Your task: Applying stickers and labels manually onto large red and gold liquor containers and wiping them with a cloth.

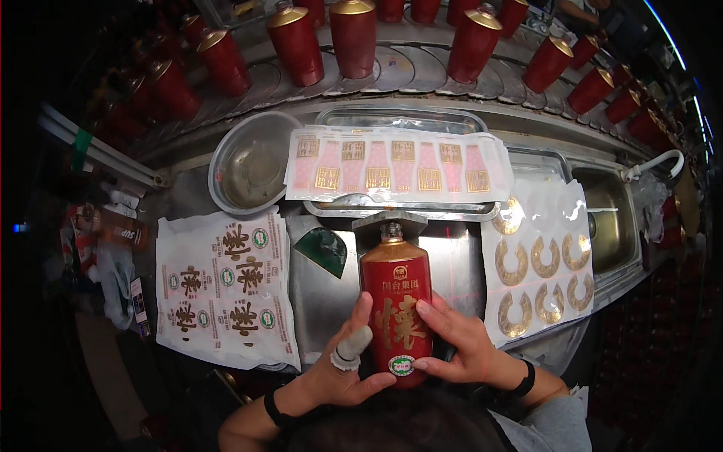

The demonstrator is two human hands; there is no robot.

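A red bottle (395, 275) with a gold shoulder and gold lettering lies or leans in front of me, its neck pointing away against a metal holder (369, 223). My left hand (339, 369) grips its left side, thumb near the base; a pale finger cover (352, 345) wraps one finger. From the right, my right hand (463, 343) holds it, fingertips on the front and thumb at the edge of a round green-and-white sticker (401, 365). Left of the bottle, a dark green scraper-like piece (322, 251) rests on the metal work surface (316, 290).
Sticker sheets lie around: dark lettering (226, 294) at left, pink-and-gold (399, 164) across a metal tray (403, 117), gold C-shapes (538, 264) at right. A plastic bowl (252, 166) holds liquid. Red bottles (354, 41) line a conveyor (399, 71) behind; a sink (610, 226) sits right.
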